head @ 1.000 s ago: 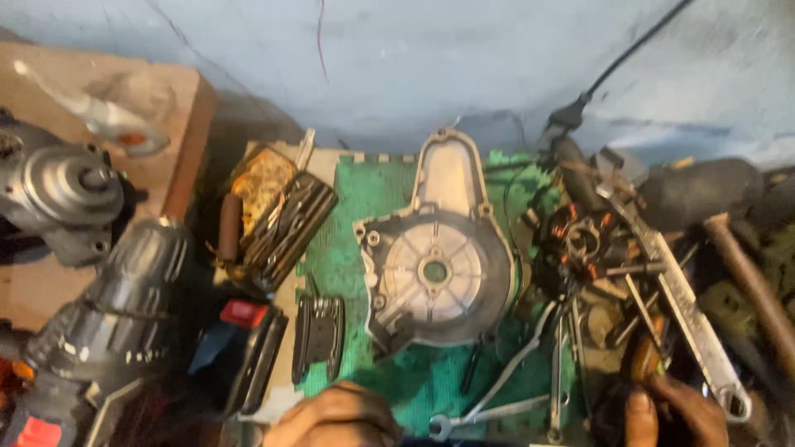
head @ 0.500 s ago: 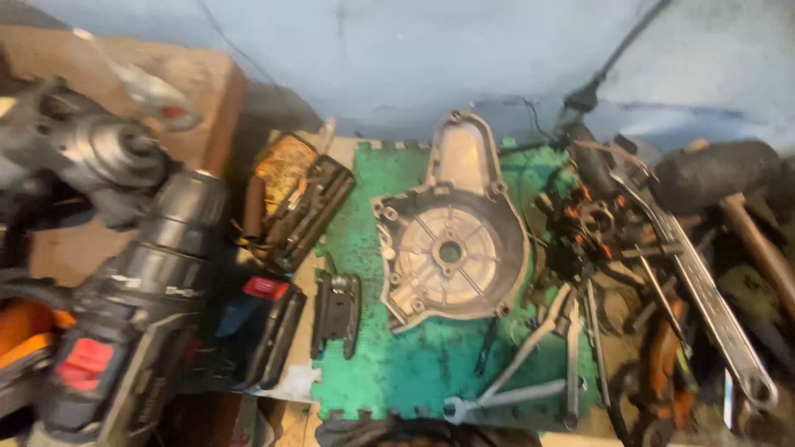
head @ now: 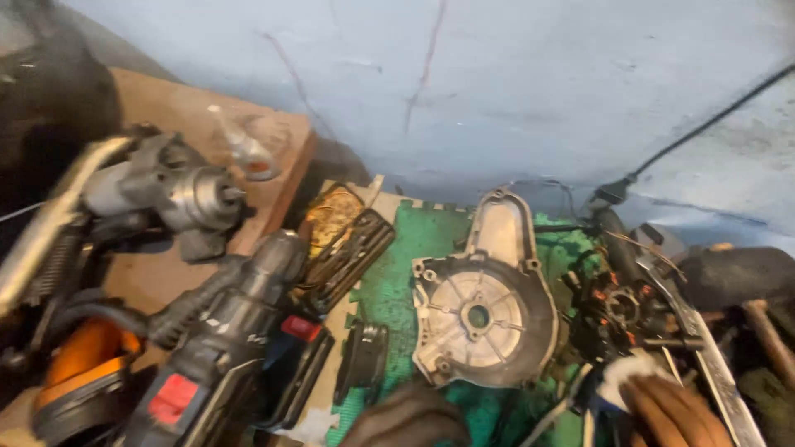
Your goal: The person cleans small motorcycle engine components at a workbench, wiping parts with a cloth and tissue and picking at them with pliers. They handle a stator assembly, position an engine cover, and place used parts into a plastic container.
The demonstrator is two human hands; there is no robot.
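While right hand (head: pixel 675 410) curls over white rag (head: pixel 623 371), left hand (head: pixel 410 418) blurred, grip unclear, below engine cover (head: pixel 484 310)

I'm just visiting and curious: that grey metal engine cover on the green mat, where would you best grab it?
Probably by the narrow upper lobe of the engine cover, coming from above. It lies flat with its hollow side up on the green mat, and that end tapers and seems clear, while tools crowd its right edge.
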